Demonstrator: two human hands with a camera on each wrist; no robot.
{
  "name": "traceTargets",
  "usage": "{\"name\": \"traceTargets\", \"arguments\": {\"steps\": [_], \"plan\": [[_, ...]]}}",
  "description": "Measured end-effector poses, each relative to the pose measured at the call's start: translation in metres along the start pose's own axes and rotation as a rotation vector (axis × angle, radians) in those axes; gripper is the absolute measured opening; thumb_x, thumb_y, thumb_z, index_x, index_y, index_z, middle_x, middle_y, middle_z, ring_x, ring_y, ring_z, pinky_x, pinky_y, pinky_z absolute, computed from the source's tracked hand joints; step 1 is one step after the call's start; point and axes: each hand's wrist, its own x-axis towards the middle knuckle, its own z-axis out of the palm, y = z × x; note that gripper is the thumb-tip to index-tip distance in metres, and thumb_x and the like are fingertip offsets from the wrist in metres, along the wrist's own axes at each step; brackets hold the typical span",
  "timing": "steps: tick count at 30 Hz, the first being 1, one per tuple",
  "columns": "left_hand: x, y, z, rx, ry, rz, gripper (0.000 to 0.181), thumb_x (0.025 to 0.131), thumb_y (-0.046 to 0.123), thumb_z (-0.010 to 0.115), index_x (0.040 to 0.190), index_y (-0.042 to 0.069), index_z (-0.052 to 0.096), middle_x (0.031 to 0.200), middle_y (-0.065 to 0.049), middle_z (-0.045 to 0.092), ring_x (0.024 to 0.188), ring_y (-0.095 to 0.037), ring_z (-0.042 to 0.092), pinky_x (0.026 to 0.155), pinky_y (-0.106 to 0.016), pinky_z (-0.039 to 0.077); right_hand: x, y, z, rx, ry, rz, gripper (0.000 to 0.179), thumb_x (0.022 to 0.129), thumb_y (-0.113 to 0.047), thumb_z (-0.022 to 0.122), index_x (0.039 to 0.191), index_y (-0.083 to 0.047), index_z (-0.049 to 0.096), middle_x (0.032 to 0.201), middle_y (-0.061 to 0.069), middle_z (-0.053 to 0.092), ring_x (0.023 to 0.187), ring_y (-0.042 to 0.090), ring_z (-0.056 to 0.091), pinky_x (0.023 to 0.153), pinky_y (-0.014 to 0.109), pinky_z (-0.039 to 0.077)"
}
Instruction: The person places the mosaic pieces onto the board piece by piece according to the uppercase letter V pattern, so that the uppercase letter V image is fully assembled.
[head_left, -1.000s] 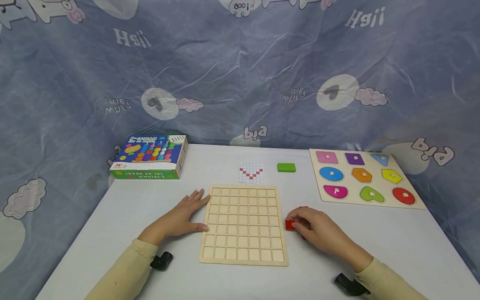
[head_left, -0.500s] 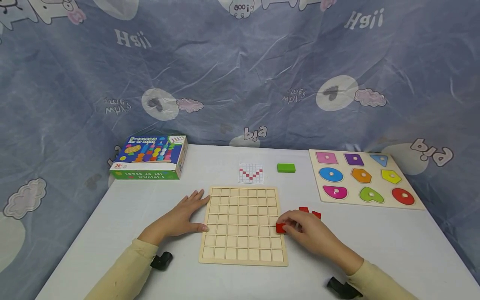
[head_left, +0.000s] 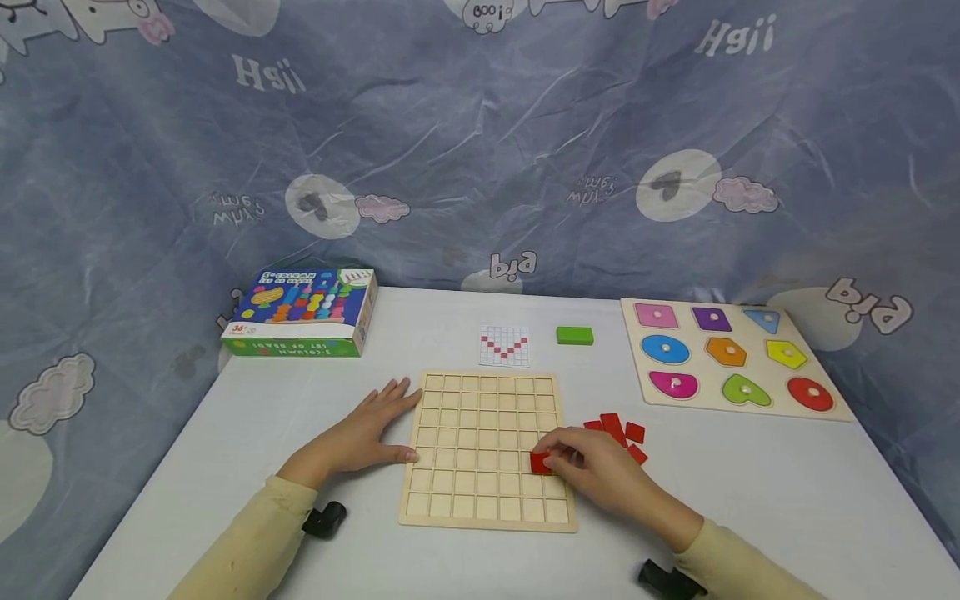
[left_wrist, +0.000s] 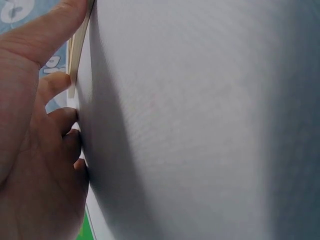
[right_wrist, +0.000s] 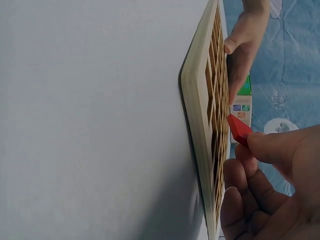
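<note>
Between thumb and fingertips my right hand (head_left: 600, 471) pinches a red square tile (head_left: 540, 463), held over the right part of a wooden grid board (head_left: 465, 527). The right wrist view shows that red tile (right_wrist: 240, 129) tilted, just above the board's cells. My left hand (head_left: 366, 429) lies with spread, relaxed fingers at the board's left edge; thumb and index finger touch the rim. Several red tiles (head_left: 635, 432) lie loose on the table right of the board, partly hidden behind my right hand. A small card with a red V pattern (head_left: 504, 347) lies beyond the board.
A green block (head_left: 574, 336) sits right of the card. At the back right lies a shape puzzle board (head_left: 708, 387) with coloured pieces. A bead-set box (head_left: 292, 346) stands at the back left. Behind the white table (head_left: 375, 550) hangs a blue-grey printed cloth (head_left: 480, 167).
My right hand has carried the red tile leftward from beside the board to over its cells, uncovering more loose red tiles. The left hand has stayed at the board's edge.
</note>
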Motion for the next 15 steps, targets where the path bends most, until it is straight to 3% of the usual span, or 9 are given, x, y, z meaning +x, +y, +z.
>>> {"name": "traceTargets", "arguments": {"steps": [15], "plan": [[0.001, 0.0, 0.0, 0.004, -0.007, -0.014, 0.101, 0.082, 0.058, 0.078, 0.161, 0.015, 0.032, 0.169, -0.015, 0.014, 0.156, -0.036, 0.007, 0.125, -0.056, 0.006, 0.011, -0.018, 0.025, 0.044, -0.037, -0.009, 0.019, 0.093, -0.012, 0.075, 0.101, -0.029, 0.073, 0.084, -0.019, 0.061, 0.073, 0.004, 0.056, 0.064, 0.021, 0.052]]}}
